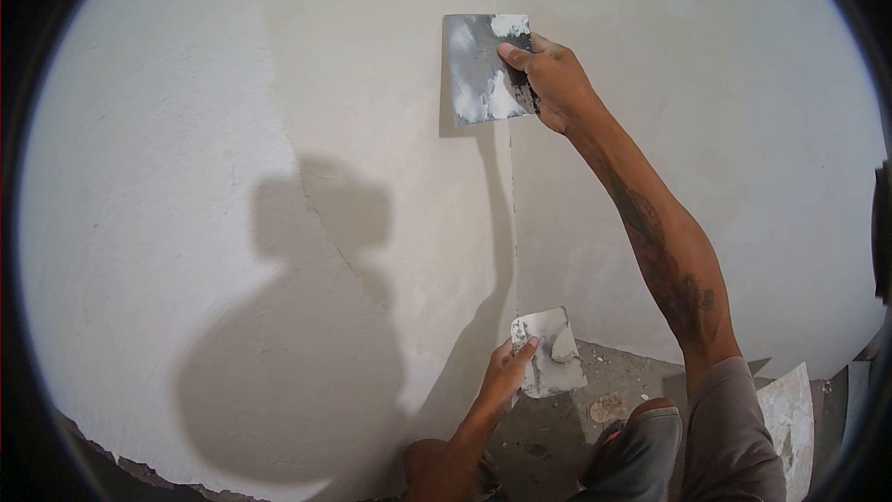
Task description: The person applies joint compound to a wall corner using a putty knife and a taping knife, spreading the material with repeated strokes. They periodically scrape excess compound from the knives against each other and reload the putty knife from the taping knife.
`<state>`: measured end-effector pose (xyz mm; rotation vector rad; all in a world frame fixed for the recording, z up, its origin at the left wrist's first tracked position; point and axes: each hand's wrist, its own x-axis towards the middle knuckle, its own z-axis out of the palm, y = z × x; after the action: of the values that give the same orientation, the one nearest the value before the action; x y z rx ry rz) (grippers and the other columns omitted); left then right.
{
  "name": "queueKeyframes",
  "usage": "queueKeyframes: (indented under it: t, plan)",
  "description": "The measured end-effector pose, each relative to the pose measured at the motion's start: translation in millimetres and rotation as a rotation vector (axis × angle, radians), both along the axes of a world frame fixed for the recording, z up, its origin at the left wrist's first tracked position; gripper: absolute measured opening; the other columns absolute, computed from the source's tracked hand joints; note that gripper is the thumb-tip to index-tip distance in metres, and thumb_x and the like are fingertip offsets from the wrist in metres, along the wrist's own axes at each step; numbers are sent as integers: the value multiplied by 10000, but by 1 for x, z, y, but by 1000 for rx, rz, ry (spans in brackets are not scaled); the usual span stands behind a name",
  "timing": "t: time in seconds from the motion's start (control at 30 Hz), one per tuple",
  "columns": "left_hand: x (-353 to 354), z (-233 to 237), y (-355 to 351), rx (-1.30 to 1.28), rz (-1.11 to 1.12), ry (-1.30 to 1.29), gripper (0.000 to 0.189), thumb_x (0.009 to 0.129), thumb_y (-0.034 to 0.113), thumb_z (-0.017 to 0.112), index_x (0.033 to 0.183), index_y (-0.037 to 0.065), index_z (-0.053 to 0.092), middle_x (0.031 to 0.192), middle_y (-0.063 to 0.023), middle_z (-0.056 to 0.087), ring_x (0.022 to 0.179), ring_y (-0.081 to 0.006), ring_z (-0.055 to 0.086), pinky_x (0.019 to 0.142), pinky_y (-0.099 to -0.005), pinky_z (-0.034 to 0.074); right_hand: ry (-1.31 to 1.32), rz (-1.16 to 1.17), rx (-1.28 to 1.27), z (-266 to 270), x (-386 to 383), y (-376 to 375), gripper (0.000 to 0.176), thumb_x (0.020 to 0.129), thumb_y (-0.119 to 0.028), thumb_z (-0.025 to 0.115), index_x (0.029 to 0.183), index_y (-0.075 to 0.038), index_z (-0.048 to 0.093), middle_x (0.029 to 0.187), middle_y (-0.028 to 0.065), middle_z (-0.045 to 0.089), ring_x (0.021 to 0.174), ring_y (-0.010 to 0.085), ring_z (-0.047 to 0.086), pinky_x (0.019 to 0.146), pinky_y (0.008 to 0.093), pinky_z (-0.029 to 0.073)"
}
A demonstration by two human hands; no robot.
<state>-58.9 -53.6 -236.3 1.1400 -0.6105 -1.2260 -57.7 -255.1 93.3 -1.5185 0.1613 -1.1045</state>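
My right hand (555, 79) grips a wide flat putty knife (478, 65), its steel blade smeared with white plaster and dark along the handle edge. The blade is raised at the wall (372, 65), just left of the inside corner, and casts a narrow shadow beside it. Lower down, my left hand (506, 367) holds a smaller plaster-coated plate (548, 363) by its left edge, thumb on top. A lump of pale plaster (564, 346) sits on the right part of that plate.
A second wall (669, 130) meets the first at a vertical corner line. Below lies a rough grey floor (548, 437) with debris. My bent knees (641, 455) are at the bottom. A whitish sheet (790, 418) stands at the lower right. My shadow (297, 363) covers the left wall.
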Motion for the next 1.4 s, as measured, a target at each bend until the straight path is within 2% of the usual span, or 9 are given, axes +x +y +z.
queueKeyframes:
  t: [0.37, 0.6, 0.77, 0.9, 0.93, 1.0, 1.03, 1.2, 1.4]
  plan:
    - [3, 13, 6, -4, 1, 1, 352, 980, 290, 580, 1178, 0, 600, 1014, -61, 655, 898, -116, 615, 768, -273, 511, 6, -5, -8, 3, 1, -2, 283, 964, -64, 530, 1166, 134, 509, 994, 147, 605, 824, 168, 613, 711, 314, 548]
    - [4, 12, 5, -14, 1, -2, 350, 980, 292, 581, 1176, 3, 597, 998, -42, 641, 870, -108, 596, 761, -270, 495, 5, 9, 9, 2, 3, -6, 281, 958, -62, 533, 1156, 136, 508, 998, 151, 599, 818, 175, 615, 722, 328, 567]
    - [3, 4, 2, -28, 23, -34, 341, 973, 291, 586, 1150, 1, 611, 973, -65, 670, 812, -121, 640, 703, -268, 524, -31, 74, 149, 7, 5, 4, 306, 966, -84, 533, 1207, 99, 491, 1057, 128, 581, 864, 179, 626, 770, 337, 590]
    - [-1, 11, 1, -28, 9, 29, 335, 974, 282, 584, 1157, 2, 607, 980, -61, 666, 836, -122, 636, 725, -269, 523, -69, 152, 168, 8, 6, 18, 322, 972, -93, 524, 1234, 87, 472, 1080, 123, 569, 911, 171, 633, 799, 327, 609]
    - [1, 7, 2, -23, -5, 40, 334, 974, 278, 585, 1159, 0, 605, 992, -61, 661, 861, -124, 631, 741, -269, 518, -53, 198, 57, 10, 10, 25, 323, 970, -87, 522, 1237, 86, 468, 1064, 124, 575, 922, 168, 635, 785, 330, 621]
    - [5, 7, 1, -20, -1, 59, 330, 973, 271, 587, 1157, -2, 605, 997, -58, 657, 879, -122, 624, 754, -268, 512, -60, 208, 38, 23, 16, 38, 303, 961, -66, 535, 1210, 102, 494, 1030, 120, 577, 857, 172, 622, 725, 331, 600]
    - [4, 10, 3, -11, 6, 67, 327, 973, 269, 588, 1153, -4, 607, 990, -55, 657, 872, -119, 622, 751, -267, 511, -67, 208, 39, 24, 15, 42, 294, 956, -56, 541, 1196, 111, 507, 1013, 118, 579, 824, 174, 616, 695, 331, 589]
    - [6, -2, -1, -59, 12, 43, 305, 969, 249, 595, 1137, -5, 613, 979, -46, 654, 847, -105, 610, 730, -264, 503, -48, 72, 68, 8, -10, 26, 335, 959, -49, 520, 1253, 109, 496, 1107, 152, 586, 911, 195, 620, 778, 345, 571]
    - [5, -2, 0, -40, 21, 42, 298, 966, 243, 600, 1129, -6, 614, 979, -46, 649, 858, -106, 603, 728, -260, 495, 8, 10, 9, 3, -21, 14, 316, 962, -53, 513, 1233, 110, 516, 1075, 153, 600, 904, 184, 617, 784, 343, 553]
